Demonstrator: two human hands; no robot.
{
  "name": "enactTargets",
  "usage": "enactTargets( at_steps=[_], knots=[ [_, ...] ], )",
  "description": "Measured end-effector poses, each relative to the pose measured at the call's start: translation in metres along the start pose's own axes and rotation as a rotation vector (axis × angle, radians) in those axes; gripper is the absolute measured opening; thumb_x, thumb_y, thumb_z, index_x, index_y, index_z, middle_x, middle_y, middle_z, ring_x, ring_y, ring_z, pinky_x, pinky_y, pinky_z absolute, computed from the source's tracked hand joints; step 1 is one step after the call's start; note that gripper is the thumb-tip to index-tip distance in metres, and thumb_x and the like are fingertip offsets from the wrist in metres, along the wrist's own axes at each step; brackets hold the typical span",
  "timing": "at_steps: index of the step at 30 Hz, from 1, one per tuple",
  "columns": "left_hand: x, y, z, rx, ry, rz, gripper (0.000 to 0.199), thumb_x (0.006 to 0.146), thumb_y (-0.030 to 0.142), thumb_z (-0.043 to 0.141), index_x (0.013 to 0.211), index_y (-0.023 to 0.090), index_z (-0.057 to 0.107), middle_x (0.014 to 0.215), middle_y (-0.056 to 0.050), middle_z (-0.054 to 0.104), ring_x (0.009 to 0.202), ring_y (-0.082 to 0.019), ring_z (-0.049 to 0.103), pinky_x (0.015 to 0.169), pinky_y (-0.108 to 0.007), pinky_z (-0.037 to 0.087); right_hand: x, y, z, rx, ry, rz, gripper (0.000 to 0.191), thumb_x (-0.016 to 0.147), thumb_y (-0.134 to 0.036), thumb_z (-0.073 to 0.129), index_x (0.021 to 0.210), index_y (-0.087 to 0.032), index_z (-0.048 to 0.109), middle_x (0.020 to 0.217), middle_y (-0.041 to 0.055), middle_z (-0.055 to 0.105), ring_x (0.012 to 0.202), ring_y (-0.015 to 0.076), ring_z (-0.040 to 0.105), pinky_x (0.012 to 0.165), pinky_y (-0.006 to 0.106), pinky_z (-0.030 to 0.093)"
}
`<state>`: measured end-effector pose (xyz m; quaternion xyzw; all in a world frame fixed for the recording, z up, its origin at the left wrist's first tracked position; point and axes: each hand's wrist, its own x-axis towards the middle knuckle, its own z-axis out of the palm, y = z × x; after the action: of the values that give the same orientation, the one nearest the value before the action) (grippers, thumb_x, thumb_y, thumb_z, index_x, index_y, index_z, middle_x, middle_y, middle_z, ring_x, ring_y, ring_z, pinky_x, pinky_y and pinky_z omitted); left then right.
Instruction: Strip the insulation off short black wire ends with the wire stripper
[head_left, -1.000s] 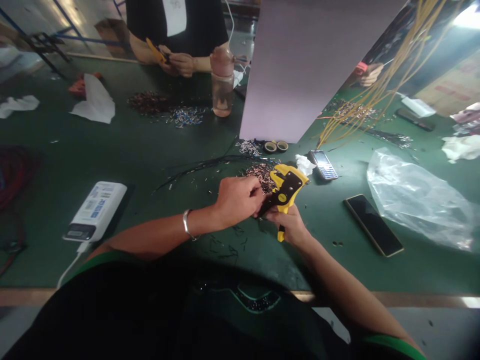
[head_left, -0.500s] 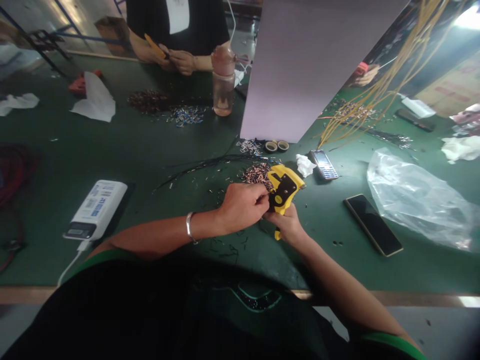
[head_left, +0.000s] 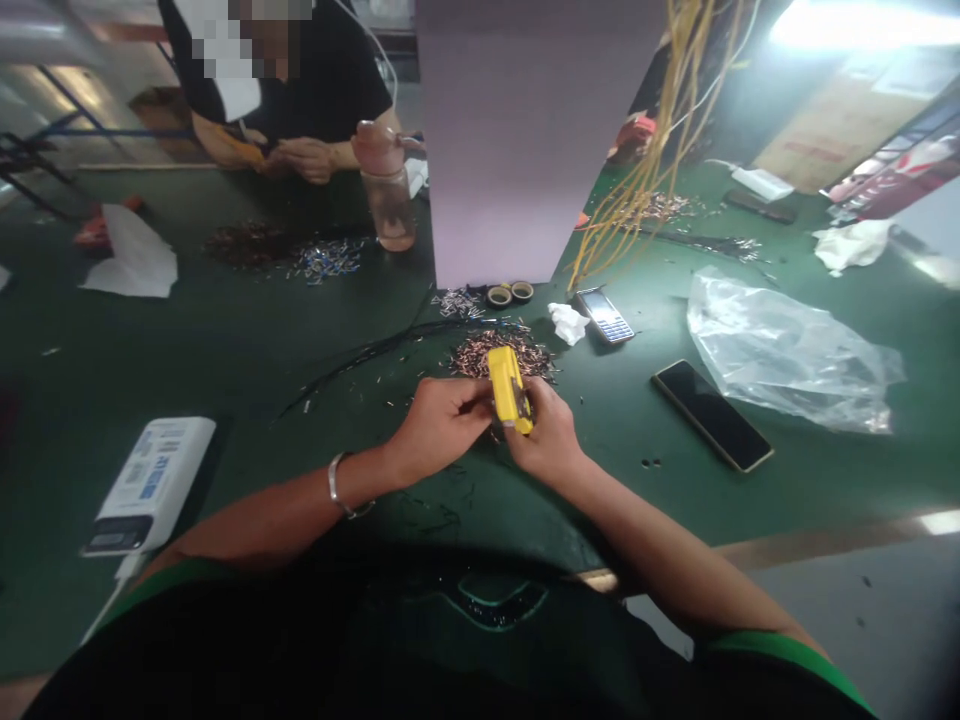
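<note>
One green counter lay under everything. Clear plastic bag lay well right of grips; white power bank lay left, label too small to read. Right grip was closed on yellow wire stripper; left grip was against its side, bangle on wrist. Pile of short wire ends lay just beyond grips.

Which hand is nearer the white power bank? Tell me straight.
Left. The left hand lies to the right of the white power bank in view, apart from it; the right hand, around the yellow wire stripper, lies farther off on that same side.
</note>
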<state>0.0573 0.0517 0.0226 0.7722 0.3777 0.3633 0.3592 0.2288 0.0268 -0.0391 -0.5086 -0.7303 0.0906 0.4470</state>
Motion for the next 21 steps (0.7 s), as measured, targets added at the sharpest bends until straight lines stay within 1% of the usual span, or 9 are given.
enactTargets(
  at_steps=[2,5,11,17,21],
  knots=[
    [0.0007,0.0007,-0.0010,0.010,0.012,0.025,0.021,0.081,0.017,0.053,0.066,0.015,0.067,0.054,0.003,0.058,0.050,-0.007,0.047,0.048,-0.019,0.036,-0.0002,0.0013,0.0004,-0.032,0.015,-0.046,0.033,0.073,-0.020,0.054,0.105,-0.020,0.051,0.089,0.0110,0.065,0.079,0.0266,0.063,0.067,0.040,0.053],
    [0.0010,0.0005,-0.0010,0.026,0.018,0.037,0.022,0.081,0.020,0.055,0.063,0.015,0.065,0.050,0.004,0.054,0.048,-0.006,0.045,0.046,-0.018,0.035,-0.0010,0.0025,0.0005,-0.058,0.012,-0.062,0.034,0.072,-0.020,0.055,0.106,-0.020,0.051,0.088,0.0103,0.064,0.079,0.0264,0.063,0.067,0.039,0.054],
    [0.0006,-0.0011,-0.0004,0.030,0.001,0.058,0.020,0.077,0.013,0.051,0.067,0.016,0.068,0.054,0.004,0.060,0.048,-0.007,0.048,0.046,-0.019,0.036,-0.0021,0.0023,-0.0004,-0.040,0.017,-0.050,0.030,0.073,-0.020,0.055,0.103,-0.018,0.052,0.085,0.0108,0.065,0.078,0.0267,0.063,0.066,0.038,0.051],
    [-0.0004,-0.0022,-0.0007,0.031,0.016,0.055,0.020,0.080,0.018,0.054,0.065,0.016,0.067,0.052,0.003,0.058,0.048,-0.007,0.049,0.045,-0.019,0.035,-0.0011,0.0025,-0.0032,-0.079,-0.026,-0.024,0.026,0.073,-0.023,0.055,0.098,-0.020,0.053,0.082,0.0090,0.065,0.072,0.0246,0.060,0.064,0.036,0.049],
    [-0.0005,-0.0006,-0.0016,0.035,0.019,0.050,0.023,0.081,0.021,0.055,0.063,0.015,0.067,0.052,0.003,0.058,0.049,-0.007,0.049,0.046,-0.018,0.036,-0.0015,0.0038,-0.0045,-0.116,-0.023,-0.051,0.018,0.073,-0.023,0.055,0.091,-0.021,0.052,0.074,0.0065,0.063,0.066,0.0228,0.058,0.059,0.033,0.046]
  ],
)
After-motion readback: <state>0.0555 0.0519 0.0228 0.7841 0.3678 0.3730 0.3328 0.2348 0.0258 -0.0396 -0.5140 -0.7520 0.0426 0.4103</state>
